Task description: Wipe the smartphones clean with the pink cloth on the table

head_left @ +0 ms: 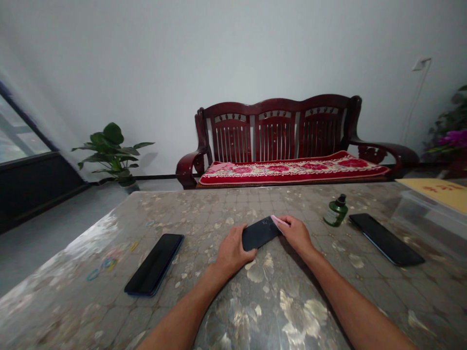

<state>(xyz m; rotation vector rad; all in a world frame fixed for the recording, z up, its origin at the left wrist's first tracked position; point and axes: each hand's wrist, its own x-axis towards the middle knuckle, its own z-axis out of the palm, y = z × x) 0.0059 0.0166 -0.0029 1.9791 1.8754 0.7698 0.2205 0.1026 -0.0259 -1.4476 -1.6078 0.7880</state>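
Note:
A dark smartphone [260,234] is held just above or on the table, its back with the camera lenses facing up. My left hand [233,250] grips its left end, thumb along the near edge and fingers at the far edge. At the right end, by the camera lenses, my right hand [296,233] pinches a small pink cloth [279,221] against the phone. Part of the cloth is hidden under the fingers. To the right of that hand stands a green pump bottle [335,211] with a black top.
On the patterned table [204,214] lie another phone [155,265] at left and a third phone [386,239] at right. Colourful rubber bands [108,262] lie far left. A clear plastic box [426,214] with a yellow item [438,189] on it stands right. Behind is a wooden bench [277,131].

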